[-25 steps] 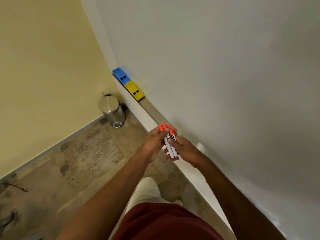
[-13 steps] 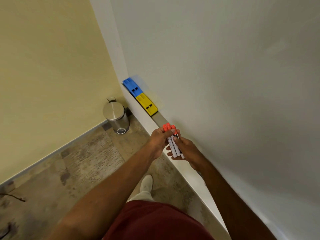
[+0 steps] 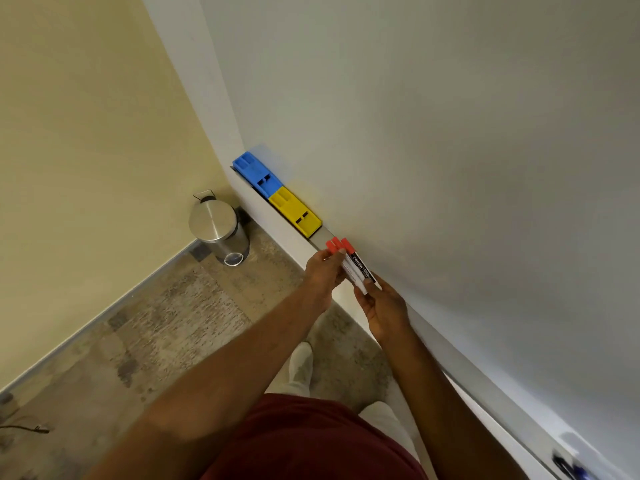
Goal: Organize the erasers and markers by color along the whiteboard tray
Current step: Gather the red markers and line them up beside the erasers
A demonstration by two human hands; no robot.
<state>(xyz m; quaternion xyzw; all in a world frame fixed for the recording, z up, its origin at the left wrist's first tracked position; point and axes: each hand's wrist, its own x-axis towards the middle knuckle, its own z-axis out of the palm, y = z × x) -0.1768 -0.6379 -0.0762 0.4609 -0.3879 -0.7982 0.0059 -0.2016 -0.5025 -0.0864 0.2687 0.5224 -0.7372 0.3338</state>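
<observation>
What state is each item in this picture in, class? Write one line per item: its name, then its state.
Red markers: capped, bunched, held over the tray by both hands.
Left hand: grips the markers near their caps.
Right hand: holds the markers' lower ends.
Blue eraser: lying at the tray's far end.
Yellow eraser: lying end to end against the blue eraser.
Bin: lid closed, standing on the floor.

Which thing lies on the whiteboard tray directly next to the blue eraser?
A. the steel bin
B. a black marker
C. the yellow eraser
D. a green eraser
C: the yellow eraser sits end to end with the blue eraser on the whiteboard tray, while both hands hold the red markers beyond it.
</observation>
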